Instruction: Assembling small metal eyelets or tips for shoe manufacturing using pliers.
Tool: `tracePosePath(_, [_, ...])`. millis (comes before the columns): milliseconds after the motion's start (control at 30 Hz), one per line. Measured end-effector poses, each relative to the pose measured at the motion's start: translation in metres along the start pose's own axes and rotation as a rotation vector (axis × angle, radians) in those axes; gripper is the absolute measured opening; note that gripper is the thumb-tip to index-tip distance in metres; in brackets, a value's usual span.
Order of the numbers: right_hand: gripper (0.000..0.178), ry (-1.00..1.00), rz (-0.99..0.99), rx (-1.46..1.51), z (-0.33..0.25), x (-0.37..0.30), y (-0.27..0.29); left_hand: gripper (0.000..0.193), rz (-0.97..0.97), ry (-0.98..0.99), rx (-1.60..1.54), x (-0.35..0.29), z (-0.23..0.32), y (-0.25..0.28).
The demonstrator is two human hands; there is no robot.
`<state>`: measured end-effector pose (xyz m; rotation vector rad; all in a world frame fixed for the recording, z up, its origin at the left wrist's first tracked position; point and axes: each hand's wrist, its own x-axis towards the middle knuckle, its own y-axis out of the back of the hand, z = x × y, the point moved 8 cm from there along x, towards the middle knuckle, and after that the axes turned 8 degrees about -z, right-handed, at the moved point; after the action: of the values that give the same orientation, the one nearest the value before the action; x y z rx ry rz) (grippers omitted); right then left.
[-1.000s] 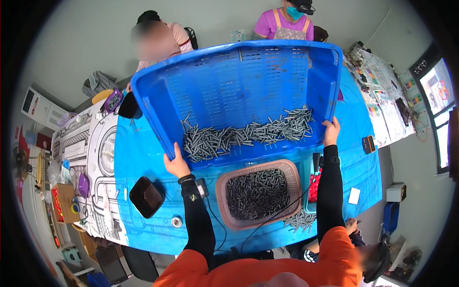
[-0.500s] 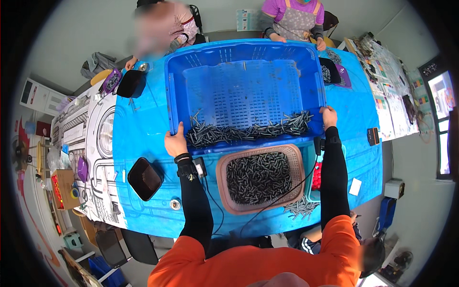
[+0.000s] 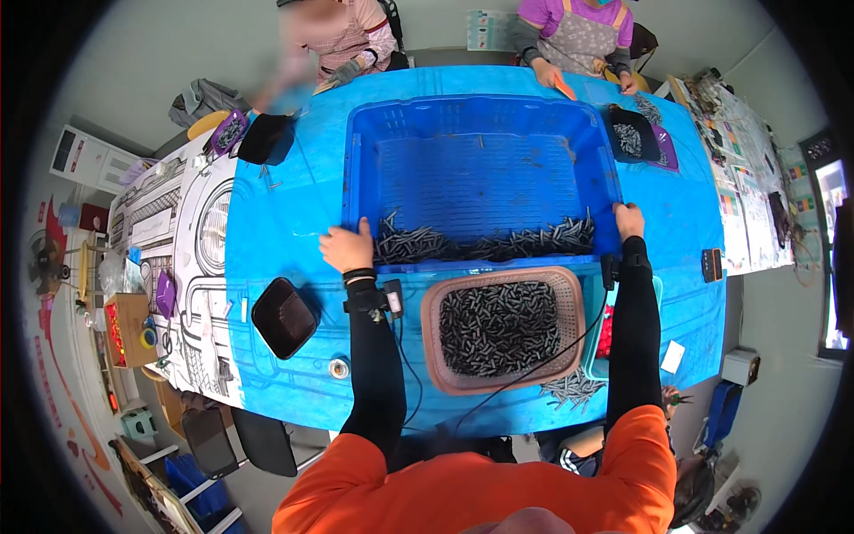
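Note:
A large blue plastic crate (image 3: 480,181) stands in the middle of the table, with a bank of dark grey screw-like pieces (image 3: 485,242) heaped along its near side. My left hand (image 3: 347,246) is closed on the crate's near left corner. On the opposite side, my right hand (image 3: 628,220) grips the right rim near its front corner. Just in front of the crate sits a pinkish-brown basket (image 3: 433,334) full of the same dark pieces (image 3: 498,327). A turquoise basket (image 3: 656,298) with red pieces is partly hidden beneath my right forearm.
Loose pieces (image 3: 574,389) lie beside the brown basket. A black bin (image 3: 285,318) and a small round metal tin (image 3: 339,368) stand left. Black cables (image 3: 516,378) cross the brown basket. Two people work across the table; one holds an orange object (image 3: 564,86). A phone-like device (image 3: 712,264) lies right.
The crate's far side has come down and nearer, so the crate looks flatter; my hands stay on its sides. Across the table, an orange object now shows in the right person's hand.

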<state>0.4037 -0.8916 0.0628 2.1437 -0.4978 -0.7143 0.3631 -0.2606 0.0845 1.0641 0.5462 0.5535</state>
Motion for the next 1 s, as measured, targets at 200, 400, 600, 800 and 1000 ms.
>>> tracePosePath(200, [0.04,0.432,0.34,0.137,-0.037,-0.088,0.043,0.106,-0.55,-0.252,0.308,-0.052,0.1,-0.04])
tracePosePath(400, [0.026,0.591,0.006,0.515,-0.047,-0.273,0.017,0.126,-0.918,-0.211,0.446,0.013,0.023,-0.185])
tracePosePath(600, [0.028,0.407,-0.266,0.643,0.041,-0.34,-0.033,0.13,-1.123,-0.424,0.766,-0.038,0.076,-0.179])
tracePosePath(800, [0.026,0.334,-0.328,0.693,0.046,-0.372,-0.039,0.099,-1.154,-0.413,0.908,-0.029,0.014,-0.281])
tracePosePath(1000, [0.027,0.286,-0.375,0.695,0.041,-0.38,-0.051,0.038,-1.005,-0.591,1.174,0.05,0.015,-0.316])
